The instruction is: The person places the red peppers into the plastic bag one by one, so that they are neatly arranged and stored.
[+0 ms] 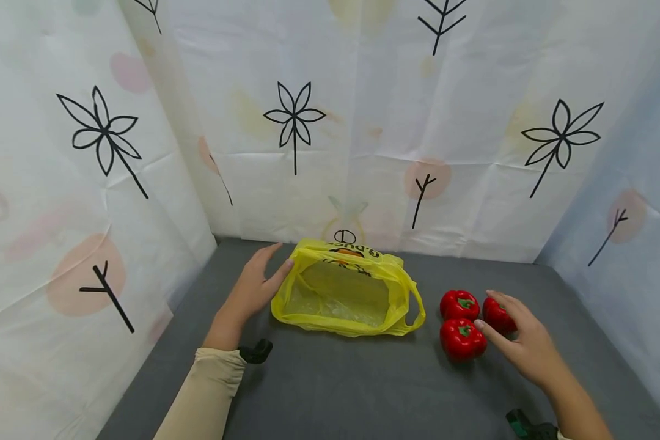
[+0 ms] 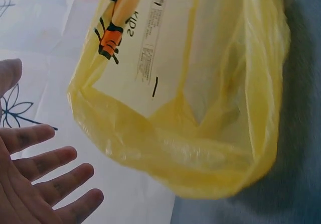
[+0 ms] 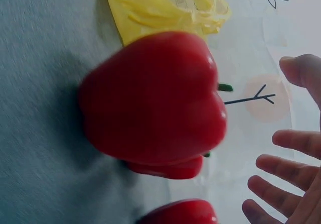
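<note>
Yellow plastic bag: on the grey bench (image 1: pixel 352 385), centre of the frame (image 1: pixel 335 296). Mouth gapes toward the camera; the thin film looks propped by its own creases, since neither hand grips it. Printed panel sits at the upper edge.
Bag handle: loop (image 1: pixel 421 311) slumped at the bag's right end, probably too limp to stand up.
Left hand: just beside the bag's left end, centre-left of the frame (image 1: pixel 255 284). Fingers extended and spread, holding nothing; left wrist view shows a gap to the film. Placement looks suited to steadying the rim.
Right hand: lower right of the frame (image 1: pixel 519 336), beside the peppers. Fingers spread, holding nothing; right wrist view shows it apart from the nearest one.
Red bell peppers: three clustered right of the bag: rear-left pepper (image 1: pixel 459 304), front pepper (image 1: pixel 463 343), right pepper (image 1: pixel 497 316). The last is partly hidden by the right hand. First two sit stem up, likely stable on their lobed bases; tight grouping puts all three within the right hand's reach.
Backdrop: pale printed cloth (image 1: pixel 363 110) behind the bench.
</note>
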A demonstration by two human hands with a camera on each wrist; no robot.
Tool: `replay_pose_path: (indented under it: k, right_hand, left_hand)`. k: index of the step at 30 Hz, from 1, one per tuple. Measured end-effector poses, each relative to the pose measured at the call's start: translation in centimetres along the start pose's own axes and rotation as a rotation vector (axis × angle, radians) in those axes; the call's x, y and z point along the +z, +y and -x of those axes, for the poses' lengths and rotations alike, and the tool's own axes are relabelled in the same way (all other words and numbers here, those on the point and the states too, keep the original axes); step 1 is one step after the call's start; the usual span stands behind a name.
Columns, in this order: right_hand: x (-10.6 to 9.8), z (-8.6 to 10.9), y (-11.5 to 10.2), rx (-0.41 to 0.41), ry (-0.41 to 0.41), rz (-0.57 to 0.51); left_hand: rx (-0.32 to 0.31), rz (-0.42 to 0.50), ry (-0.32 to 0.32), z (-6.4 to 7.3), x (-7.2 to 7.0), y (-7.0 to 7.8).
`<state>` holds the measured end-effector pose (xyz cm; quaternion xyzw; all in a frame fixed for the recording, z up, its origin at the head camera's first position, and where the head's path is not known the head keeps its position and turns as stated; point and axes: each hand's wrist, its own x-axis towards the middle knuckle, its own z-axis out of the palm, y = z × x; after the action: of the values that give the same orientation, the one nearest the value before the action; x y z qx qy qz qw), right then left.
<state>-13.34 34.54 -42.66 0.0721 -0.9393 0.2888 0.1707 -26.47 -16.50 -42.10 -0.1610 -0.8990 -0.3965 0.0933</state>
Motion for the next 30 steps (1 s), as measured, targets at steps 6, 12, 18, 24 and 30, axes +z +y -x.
replay_pose_path:
  k: [6, 12, 18, 24, 30]
  right_hand:
    - [1.2, 0.7, 0.2, 0.075, 0.026, -0.052]
    - [2.4, 1.3, 0.4, 0.107, 0.017, -0.171]
    - [3.0, 1.5, 0.3, 0.096, 0.005, -0.201]
    - [3.0, 1.6, 0.5, 0.102, -0.002, -0.199]
    - [3.4, 1.8, 0.8, 0.127, -0.009, -0.191]
  left_hand:
    - [-0.05, 0.049, 0.032, -0.7, 0.9, 0.2]
    - [-0.107, 0.112, 0.037, -0.8, 1.7, 0.1]
    - [-0.121, 0.182, 0.055, -0.7, 1.9, -0.1]
    - [-0.126, 0.213, 0.071, -0.6, 2.5, -0.9]
    - [-0.107, 0.236, 0.067, -1.1, 3.0, -0.9]
